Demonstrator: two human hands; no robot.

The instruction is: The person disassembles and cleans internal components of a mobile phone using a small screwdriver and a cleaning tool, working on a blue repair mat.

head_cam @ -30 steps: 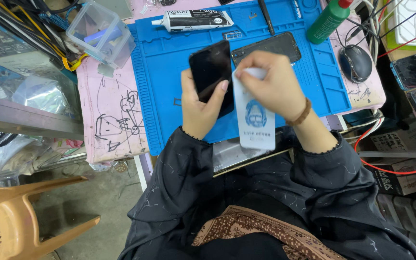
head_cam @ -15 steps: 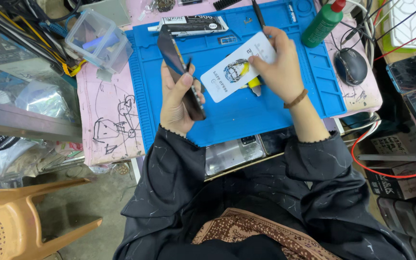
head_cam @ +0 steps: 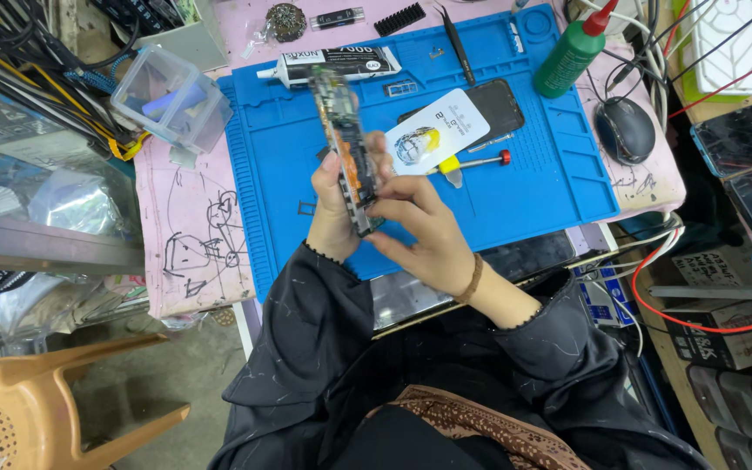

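Both hands were raised over the blue work mat (head_cam: 515, 187), sharing one object. The left hand (head_cam: 334, 218) was closed around the lower left edge of an opened phone (head_cam: 347, 148), thumb and fingers clamping it so it stood on edge, tilted slightly away from the body. The right hand (head_cam: 424, 235) gripped the same phone from the other side, fingers curled onto its lower end and right edge; a thin bracelet (head_cam: 473, 278) sat at that wrist. The phone's exposed side showed circuit parts and an orange patch; which face this was could not be told with certainty, as it was seen nearly edge-on.

Just beyond the right hand's fingertips lay a white card (head_cam: 437, 135) with a yellow and blue picture, resting partly over a dark phone panel (head_cam: 498, 104). To the right of that hand lay a small screwdriver (head_cam: 476, 161) with a yellow grip and red cap, flat on the mat. Past the top of the phone lay a white glue tube (head_cam: 332, 63), and farther right black tweezers (head_cam: 459, 43). A green bottle (head_cam: 572, 57) with a red nozzle stood well off to the far right of the right hand, near a black mouse (head_cam: 626, 129). Left of the left hand, beyond the mat's edge, sat a clear plastic box (head_cam: 171, 96).
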